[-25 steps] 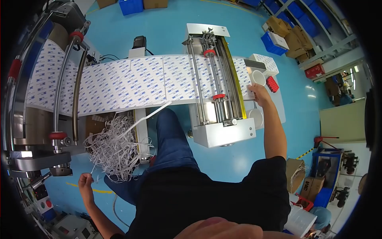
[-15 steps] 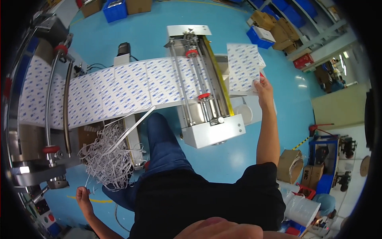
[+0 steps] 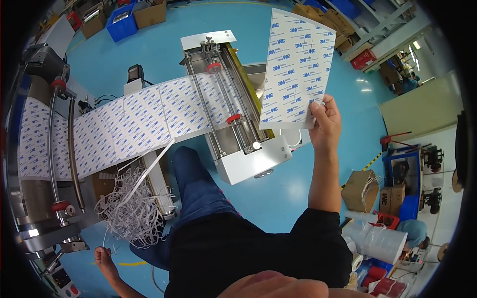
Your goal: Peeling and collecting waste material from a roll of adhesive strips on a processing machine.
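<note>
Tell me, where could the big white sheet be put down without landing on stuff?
Bare blue floor lies between the cutting machine and the blue bins. The right hand holds the sheet. It is crowded by the paper strips and the boxes.

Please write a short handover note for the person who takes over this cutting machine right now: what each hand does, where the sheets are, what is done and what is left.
Right hand: raised, gripping one cut white printed sheet by its lower corner, above and to the right of the cutter.
Left hand: low at the left, by the tangle of trimmed strips, pinching a thin strip.
Web: the white printed liner lies over the rollers and runs into the cutter.
Done: one sheet cut and lifted out.
Left: set the sheet down somewhere; the rest of the web is uncut; the strip waste hangs loose under the machine.
</note>
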`<state>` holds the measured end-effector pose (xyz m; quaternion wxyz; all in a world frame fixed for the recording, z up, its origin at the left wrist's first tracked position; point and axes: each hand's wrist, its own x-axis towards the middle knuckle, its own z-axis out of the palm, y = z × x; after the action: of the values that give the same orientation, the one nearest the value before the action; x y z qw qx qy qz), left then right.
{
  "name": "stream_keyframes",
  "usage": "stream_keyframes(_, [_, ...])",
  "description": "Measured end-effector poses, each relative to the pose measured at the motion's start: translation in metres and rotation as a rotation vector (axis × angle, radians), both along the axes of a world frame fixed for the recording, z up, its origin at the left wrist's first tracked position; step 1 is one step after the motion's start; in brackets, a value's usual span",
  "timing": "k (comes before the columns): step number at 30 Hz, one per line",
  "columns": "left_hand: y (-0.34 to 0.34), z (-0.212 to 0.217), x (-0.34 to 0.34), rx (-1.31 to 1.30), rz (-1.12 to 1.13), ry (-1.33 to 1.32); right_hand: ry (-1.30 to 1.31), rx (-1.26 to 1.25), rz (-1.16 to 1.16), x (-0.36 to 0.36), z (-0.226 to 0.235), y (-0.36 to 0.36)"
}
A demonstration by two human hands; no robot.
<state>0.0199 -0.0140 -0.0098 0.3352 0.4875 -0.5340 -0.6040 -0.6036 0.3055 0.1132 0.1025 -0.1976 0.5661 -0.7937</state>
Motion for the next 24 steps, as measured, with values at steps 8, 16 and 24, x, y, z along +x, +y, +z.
stream_keyframes(8, [0.0,0.002,0.021,0.002,-0.035,-0.045,0.001,0.005,-0.011,0.001,0.0,-0.006])
stream_keyframes(16, [-0.009,-0.045,0.106,-0.041,0.0,-0.102,0.019,0.029,0.007,0.008,0.014,-0.007])
stream_keyframes(24, [-0.007,0.01,0.188,0.013,0.046,-0.19,0.046,0.156,-0.054,0.039,0.056,-0.003])
